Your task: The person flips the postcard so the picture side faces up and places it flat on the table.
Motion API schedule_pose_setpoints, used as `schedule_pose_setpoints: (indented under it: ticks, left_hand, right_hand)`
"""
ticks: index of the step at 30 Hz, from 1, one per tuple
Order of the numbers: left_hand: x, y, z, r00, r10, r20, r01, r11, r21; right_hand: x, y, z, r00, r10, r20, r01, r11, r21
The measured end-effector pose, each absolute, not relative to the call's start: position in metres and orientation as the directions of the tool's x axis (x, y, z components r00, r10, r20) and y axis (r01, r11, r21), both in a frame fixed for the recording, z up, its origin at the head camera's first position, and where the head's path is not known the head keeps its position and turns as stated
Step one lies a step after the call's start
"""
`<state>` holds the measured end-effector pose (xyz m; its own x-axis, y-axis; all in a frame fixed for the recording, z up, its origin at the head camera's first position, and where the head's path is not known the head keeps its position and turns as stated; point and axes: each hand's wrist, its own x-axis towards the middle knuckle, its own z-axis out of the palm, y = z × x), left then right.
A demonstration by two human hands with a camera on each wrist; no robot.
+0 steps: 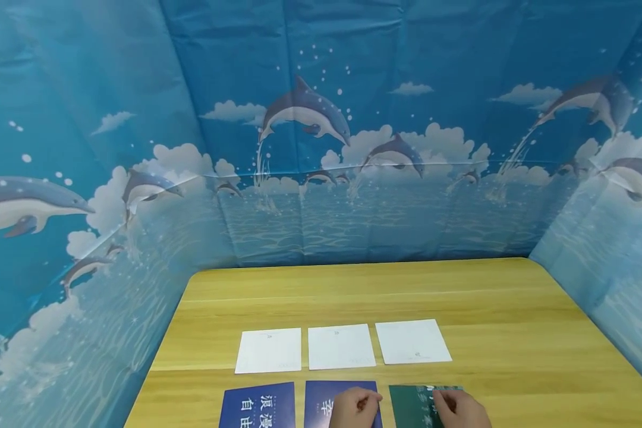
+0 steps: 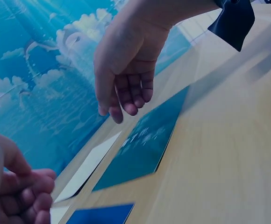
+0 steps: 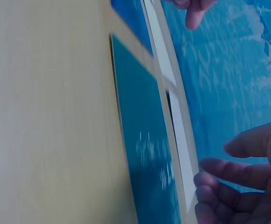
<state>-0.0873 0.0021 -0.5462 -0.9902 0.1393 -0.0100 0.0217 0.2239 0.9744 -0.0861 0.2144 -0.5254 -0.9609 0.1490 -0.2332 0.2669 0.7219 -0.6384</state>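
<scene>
My left hand (image 1: 355, 408) hovers over the middle dark blue card (image 1: 314, 395), which has white characters on it. Its fingers are loosely curled and hold nothing. Over the dark green card (image 1: 406, 407) on the right is my right hand (image 1: 464, 410). In the right wrist view the right hand's thumb (image 3: 250, 142) stands apart from its bent fingers, with nothing between them. The green card (image 2: 140, 149) lies flat below the right hand in the left wrist view. Another dark blue card (image 1: 231, 410) with white characters lies at the left of this near row.
Behind the dark cards, three white cards (image 1: 269, 355) lie in a row on the wooden table (image 1: 353, 297). A blue dolphin-print sheet (image 1: 331, 220) hangs along the table's back and sides. A dark sleeve cuff (image 2: 233, 23) shows on the right arm.
</scene>
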Motion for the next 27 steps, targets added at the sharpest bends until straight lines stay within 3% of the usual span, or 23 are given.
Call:
schedule_pose_setpoints:
  ticks: [9, 22, 27]
  left_hand:
    - [-0.086, -0.036, -0.548, -0.999, -0.030, 0.019, 0.013, 0.179, 0.984]
    - [-0.081, -0.078, -0.552, -0.984, -0.143, 0.110, 0.078, 0.211, 0.974]
    - [-0.084, -0.091, -0.549, -0.974, -0.215, 0.068, 0.015, 0.239, 0.971]
  right_hand:
    - [-0.095, 0.172, -0.520, -0.981, 0.105, -0.162, 0.192, 0.601, -0.776]
    - [-0.108, 0.117, -0.520, -0.985, 0.018, -0.170, 0.156, 0.500, -0.852]
    - [-0.111, 0.104, -0.519, -0.990, -0.020, -0.140, 0.112, 0.493, -0.863]
